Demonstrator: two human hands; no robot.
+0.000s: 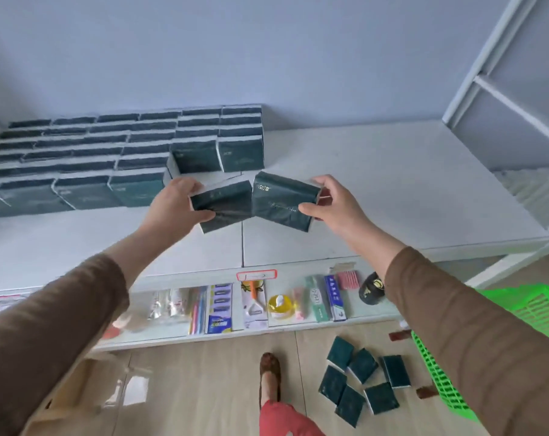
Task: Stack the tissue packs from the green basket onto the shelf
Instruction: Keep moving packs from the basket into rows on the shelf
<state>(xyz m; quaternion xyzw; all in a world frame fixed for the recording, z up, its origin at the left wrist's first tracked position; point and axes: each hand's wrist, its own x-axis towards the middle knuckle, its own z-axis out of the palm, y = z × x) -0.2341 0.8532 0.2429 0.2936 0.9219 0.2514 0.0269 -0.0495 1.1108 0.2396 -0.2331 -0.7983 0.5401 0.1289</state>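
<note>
1. The left hand [180, 204] grips a dark green tissue pack [223, 205], thumb under its near edge and fingers curled over its far left corner. The pack's long axis runs roughly left to right, its right end dipping slightly toward the viewer.
2. The right hand [331, 206] pinches a second tissue pack [282, 201] by its right end, thumb on the printed face and fingers behind. This pack tilts the other way, its left end higher, so the two inner corners touch in a shallow V.
3. Both packs hang above the white shelf [392, 190], just in front of the stacked packs [109, 152].
4. The stacked packs stand against the wall on the shelf's left half, in several rows, faces toward the viewer, long axes along the shelf.
5. Below the shelf's front edge, a lower ledge holds small packaged goods [251, 300].
6. On the wooden floor below the shelf, to the right, six loose packs [361, 382] lie flat, pointing in mixed directions.
7. Just right of them stands the green basket [531, 306], partly hidden by the right sleeve.
</note>
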